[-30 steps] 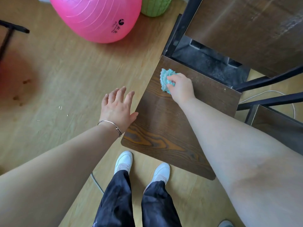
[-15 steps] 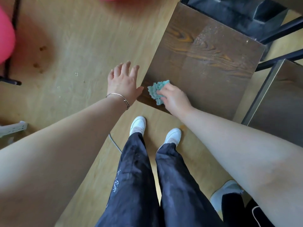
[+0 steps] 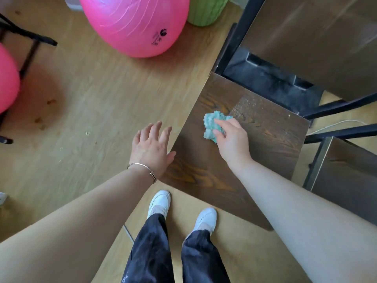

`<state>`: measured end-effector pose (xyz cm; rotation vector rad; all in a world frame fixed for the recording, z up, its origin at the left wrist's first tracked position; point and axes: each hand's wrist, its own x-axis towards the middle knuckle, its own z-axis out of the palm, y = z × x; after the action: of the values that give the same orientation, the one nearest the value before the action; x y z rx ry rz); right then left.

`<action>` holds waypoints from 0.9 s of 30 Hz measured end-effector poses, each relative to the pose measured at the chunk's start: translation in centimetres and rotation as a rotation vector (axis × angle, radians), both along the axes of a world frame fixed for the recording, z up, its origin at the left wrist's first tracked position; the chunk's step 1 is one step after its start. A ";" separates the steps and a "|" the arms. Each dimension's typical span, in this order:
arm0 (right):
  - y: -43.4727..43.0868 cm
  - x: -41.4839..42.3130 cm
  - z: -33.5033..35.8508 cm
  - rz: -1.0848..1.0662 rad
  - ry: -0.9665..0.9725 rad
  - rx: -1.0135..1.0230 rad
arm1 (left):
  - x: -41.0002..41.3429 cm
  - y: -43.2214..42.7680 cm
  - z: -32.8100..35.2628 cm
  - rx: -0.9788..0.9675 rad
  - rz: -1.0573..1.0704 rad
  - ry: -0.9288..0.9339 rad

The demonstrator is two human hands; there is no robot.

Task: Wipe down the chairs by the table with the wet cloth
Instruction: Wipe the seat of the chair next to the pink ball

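Item: my right hand (image 3: 232, 144) bunches cloth (image 3: 212, 124) on chair seat (image 3: 255, 144), mid-seat, for scrubbing. My left hand (image 3: 152, 149), fingers spread, w/ thumb at seat's left edge, prob. for balance.

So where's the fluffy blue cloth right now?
In the head view the cloth sits right of centre on the dark wooden chair seat, gripped by the right hand, near the seat's left edge.
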<state>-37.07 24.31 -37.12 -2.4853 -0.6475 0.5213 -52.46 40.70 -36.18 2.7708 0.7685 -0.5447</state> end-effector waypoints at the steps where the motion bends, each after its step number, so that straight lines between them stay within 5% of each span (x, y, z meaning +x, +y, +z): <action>1: 1.3 2.0 0.0 -0.025 -0.015 -0.003 | 1.0 0.3 -0.1 0.000 0.004 -0.010; 14: 9.8 12.2 -3.0 0.029 -0.012 -0.252 | 8.2 4.7 0.9 0.001 -0.005 -0.132; 27: 3.6 -2.0 -4.3 0.324 0.074 -0.162 | -1.5 1.7 0.5 -0.046 -0.004 0.033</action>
<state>-39.07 27.94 -41.46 -2.5068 -1.0232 0.8110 -53.93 42.38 -35.65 2.7284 0.7488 -0.6029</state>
